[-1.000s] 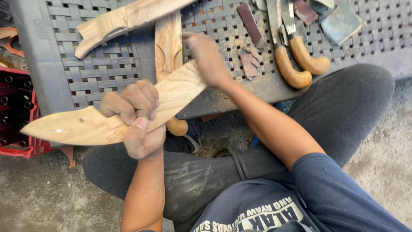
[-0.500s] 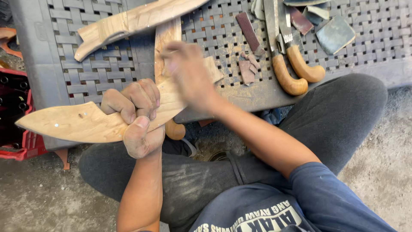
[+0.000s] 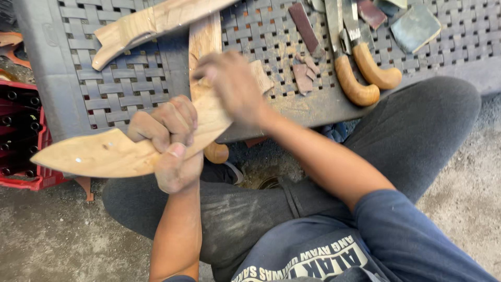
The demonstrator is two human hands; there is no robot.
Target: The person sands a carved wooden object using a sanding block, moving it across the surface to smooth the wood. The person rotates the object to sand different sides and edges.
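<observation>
- Nearest: dark trousers (image 3: 417, 136) and a blue-grey printed shirt (image 3: 313, 256), seated on a gritty concrete floor (image 3: 52, 240).
- Left hand (image 3: 167, 141) fisted tight around a curved, pale wooden sheath blank (image 3: 104, 154), thumb pressed along its lower edge; wide pointed end jutting out to the left over a red crate (image 3: 21, 136).
- Right hand (image 3: 232, 86) blurred, pressed down on the blank's upper end where that end rests on the edge of a grey woven plastic stool (image 3: 104, 99); fingers curled, whether pinching something underneath cannot be told.
- Beneath the blank, a rounded wooden knob (image 3: 216, 152) showing just below the stool's edge.
- Farther on the stool: a second flat wooden piece (image 3: 204, 36) lying upright behind the right hand, a third wooden piece (image 3: 151, 23) slanting across the top.
- To the right: small brown sandpaper scraps (image 3: 304, 73), two tools with curved wooden handles (image 3: 365, 78) side by side, a folded grey abrasive sheet (image 3: 416, 27) at the far corner.
</observation>
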